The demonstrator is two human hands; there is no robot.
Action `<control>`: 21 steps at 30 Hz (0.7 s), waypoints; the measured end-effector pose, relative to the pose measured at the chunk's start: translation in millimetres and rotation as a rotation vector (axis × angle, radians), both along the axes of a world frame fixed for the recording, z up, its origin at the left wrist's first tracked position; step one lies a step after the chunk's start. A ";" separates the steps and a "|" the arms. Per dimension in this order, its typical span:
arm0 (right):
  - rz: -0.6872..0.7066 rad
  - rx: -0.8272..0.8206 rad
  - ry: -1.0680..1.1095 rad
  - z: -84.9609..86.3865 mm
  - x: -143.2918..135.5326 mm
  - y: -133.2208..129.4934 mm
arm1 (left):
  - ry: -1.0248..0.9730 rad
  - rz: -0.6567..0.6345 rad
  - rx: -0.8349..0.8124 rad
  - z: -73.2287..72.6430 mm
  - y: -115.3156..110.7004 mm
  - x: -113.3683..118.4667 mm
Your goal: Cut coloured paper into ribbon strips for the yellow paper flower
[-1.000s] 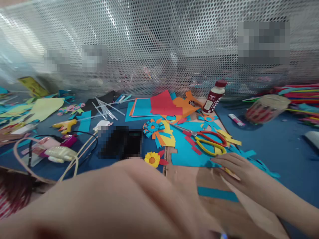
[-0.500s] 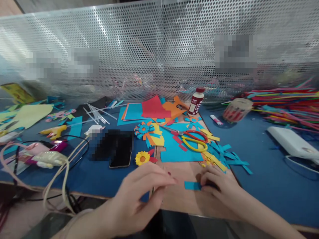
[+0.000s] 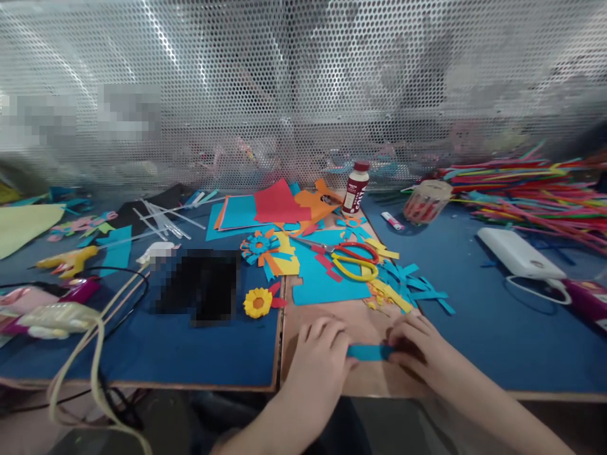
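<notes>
I have the blue paper strip (image 3: 368, 352) near the worktop's (image 3: 227, 363) front edge, right hand (image 3: 420, 341) pinching one end, left hand (image 3: 321, 349) at the other, fingertip grip unclear. The yellow paper flower (image 3: 258, 303) looks finished; the strip seems barely begun.

Both hands, the left (image 3: 322, 354) at six o'clock and the right (image 3: 417, 344) near five, hold opposite ends of a blue strip (image 3: 368, 352). Scissors (image 3: 353, 258) (red and yellow handles) lie on blue paper (image 3: 317, 284) beyond it, toward one o'clock.
</notes>
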State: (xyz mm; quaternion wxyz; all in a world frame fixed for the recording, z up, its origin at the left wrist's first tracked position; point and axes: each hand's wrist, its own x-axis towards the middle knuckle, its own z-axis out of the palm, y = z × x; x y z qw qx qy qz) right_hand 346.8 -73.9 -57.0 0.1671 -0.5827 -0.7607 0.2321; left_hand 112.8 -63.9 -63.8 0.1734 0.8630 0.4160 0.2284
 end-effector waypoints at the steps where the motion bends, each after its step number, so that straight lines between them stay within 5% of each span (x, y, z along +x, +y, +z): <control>1: -0.007 -0.009 0.014 -0.6 -0.8 -0.1 | -0.014 0.006 -0.037 2.0 0.3 1.0; 9: -0.112 -0.132 0.372 22.0 -23.7 2.7 | -0.213 0.113 -0.374 11.1 -1.3 -9.4; 16: -0.016 -0.126 0.607 55.5 -66.0 44.5 | -0.539 0.078 -0.663 19.5 9.5 -33.8; 21: 0.090 0.313 0.263 47.8 -86.8 63.7 | -0.754 0.240 -0.620 13.3 16.0 -48.1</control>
